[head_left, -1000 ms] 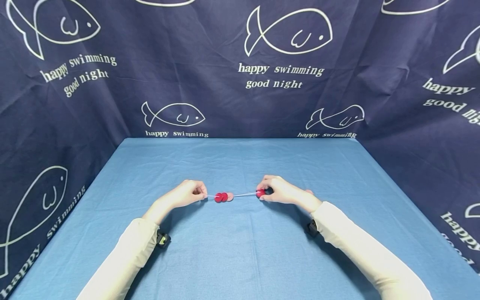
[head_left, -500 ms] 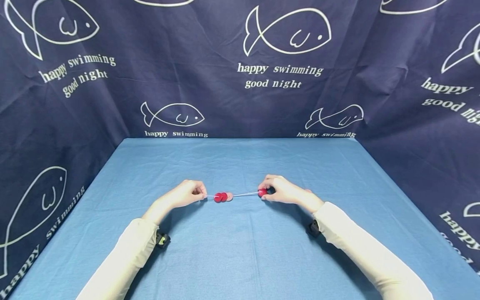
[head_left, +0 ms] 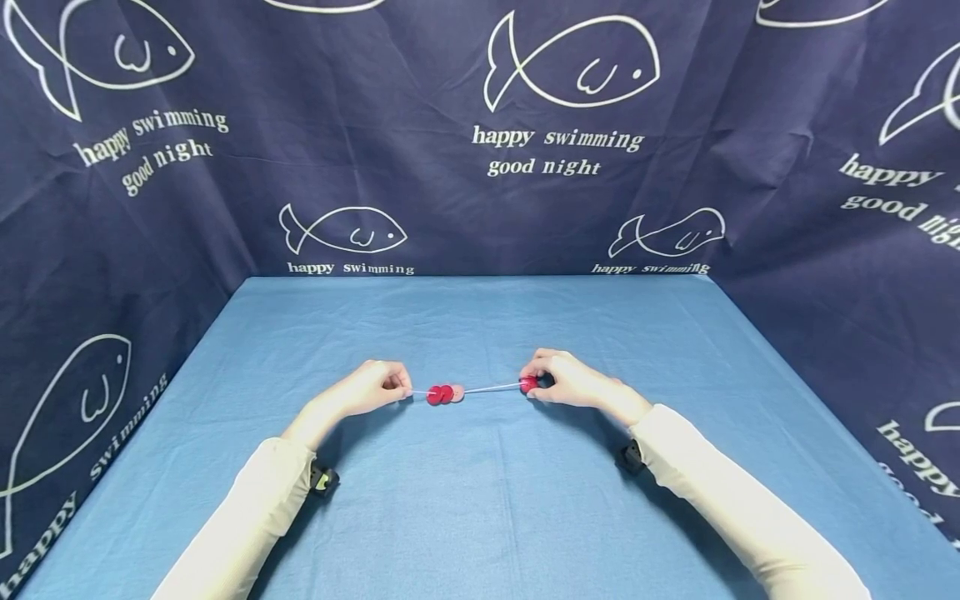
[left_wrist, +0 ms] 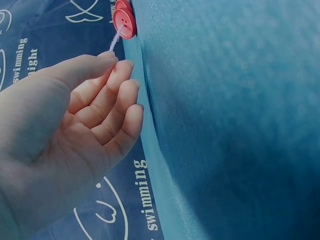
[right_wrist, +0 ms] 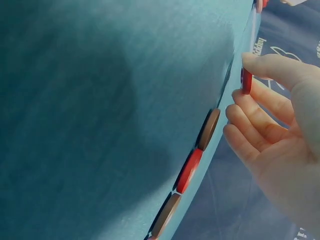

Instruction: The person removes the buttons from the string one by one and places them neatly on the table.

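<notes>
My left hand (head_left: 375,387) pinches the end of a white string (head_left: 491,388) between thumb and forefinger. Threaded on the string near it are two red buttons, one (head_left: 434,396) overlapping the other (head_left: 447,393), and a pink button (head_left: 458,393). The left wrist view shows the string coming out of a hole in the nearest red button (left_wrist: 124,23). My right hand (head_left: 566,380) pinches another red button (head_left: 529,384) between thumb and forefinger, and the string runs taut to it. Fingertips partly cover that button.
Beneath the hands is a table with blue cloth (head_left: 480,492). In the right wrist view, a brown button (right_wrist: 209,129), a red button (right_wrist: 189,171) and another brown button (right_wrist: 166,216) lie in a row near my right hand. A dark fish-print curtain (head_left: 450,225) surrounds the table.
My right hand has moved slightly to the right with its red button, so the bare stretch of string has grown a little longer. My left hand has hardly moved.
</notes>
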`<move>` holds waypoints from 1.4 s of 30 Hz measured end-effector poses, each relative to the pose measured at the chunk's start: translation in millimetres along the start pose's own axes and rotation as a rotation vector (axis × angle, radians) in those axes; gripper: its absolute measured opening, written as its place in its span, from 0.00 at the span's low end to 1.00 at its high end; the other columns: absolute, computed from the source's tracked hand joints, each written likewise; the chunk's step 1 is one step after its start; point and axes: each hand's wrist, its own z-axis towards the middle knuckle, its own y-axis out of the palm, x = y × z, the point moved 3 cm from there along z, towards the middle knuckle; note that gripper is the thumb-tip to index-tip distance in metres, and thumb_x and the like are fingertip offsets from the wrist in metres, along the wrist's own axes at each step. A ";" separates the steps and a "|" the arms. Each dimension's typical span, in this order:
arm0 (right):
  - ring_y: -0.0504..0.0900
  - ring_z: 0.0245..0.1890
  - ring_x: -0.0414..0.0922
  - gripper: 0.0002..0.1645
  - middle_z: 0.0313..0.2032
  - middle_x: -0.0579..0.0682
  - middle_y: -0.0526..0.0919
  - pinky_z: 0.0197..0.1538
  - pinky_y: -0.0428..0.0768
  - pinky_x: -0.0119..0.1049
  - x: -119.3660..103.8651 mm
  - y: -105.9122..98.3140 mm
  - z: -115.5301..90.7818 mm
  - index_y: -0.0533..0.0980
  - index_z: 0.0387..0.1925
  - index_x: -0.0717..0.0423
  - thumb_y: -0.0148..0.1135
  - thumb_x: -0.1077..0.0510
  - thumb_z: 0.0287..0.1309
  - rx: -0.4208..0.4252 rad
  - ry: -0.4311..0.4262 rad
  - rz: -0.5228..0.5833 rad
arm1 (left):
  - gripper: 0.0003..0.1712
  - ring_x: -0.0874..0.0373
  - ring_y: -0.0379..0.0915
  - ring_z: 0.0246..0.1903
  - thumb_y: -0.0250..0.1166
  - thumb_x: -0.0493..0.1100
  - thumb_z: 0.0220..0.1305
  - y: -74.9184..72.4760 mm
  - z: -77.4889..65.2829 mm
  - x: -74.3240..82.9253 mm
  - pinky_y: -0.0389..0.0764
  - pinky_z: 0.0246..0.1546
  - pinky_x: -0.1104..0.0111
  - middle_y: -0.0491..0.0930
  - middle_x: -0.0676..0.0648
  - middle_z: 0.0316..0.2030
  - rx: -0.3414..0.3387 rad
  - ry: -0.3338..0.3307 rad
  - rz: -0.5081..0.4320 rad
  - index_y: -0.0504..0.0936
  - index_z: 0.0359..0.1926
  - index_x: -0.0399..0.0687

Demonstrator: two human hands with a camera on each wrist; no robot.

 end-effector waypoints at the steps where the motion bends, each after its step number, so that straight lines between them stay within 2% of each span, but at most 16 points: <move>1: 0.77 0.36 0.45 0.12 0.33 0.48 0.77 0.44 0.76 0.40 0.7 0.1 -0.5 0.81 0.39 0.58 0.67 0.61 0.50 0.000 -0.001 -0.001 | 0.03 0.69 0.70 0.23 0.62 0.38 0.60 0.1 0.1 -0.1 0.72 0.27 0.74 0.80 0.52 0.23 0.001 0.001 0.000 0.79 0.29 0.46; 25: 0.78 0.36 0.46 0.14 0.34 0.49 0.78 0.44 0.76 0.40 2.6 -6.0 -7.3 0.81 0.40 0.59 0.67 0.60 0.49 0.022 0.018 -0.035 | 0.03 0.69 0.69 0.22 0.62 0.36 0.59 -1.0 0.0 -1.3 0.72 0.27 0.75 0.80 0.52 0.22 0.008 0.017 0.002 0.79 0.29 0.45; 33: 0.78 0.35 0.47 0.14 0.34 0.51 0.78 0.43 0.77 0.44 3.8 -8.6 -12.5 0.81 0.40 0.61 0.67 0.61 0.49 0.030 0.024 -0.033 | 0.03 0.69 0.68 0.23 0.63 0.36 0.59 -0.6 -1.1 -2.5 0.71 0.27 0.75 0.79 0.53 0.22 0.019 0.019 0.008 0.79 0.29 0.45; 42: 0.77 0.34 0.44 0.13 0.33 0.49 0.79 0.41 0.76 0.39 8.4 -11.8 -17.4 0.81 0.39 0.58 0.68 0.60 0.49 0.052 0.027 -0.068 | 0.03 0.69 0.69 0.22 0.63 0.36 0.58 0.4 -0.9 -4.5 0.71 0.27 0.75 0.80 0.51 0.22 0.023 0.031 0.000 0.79 0.29 0.45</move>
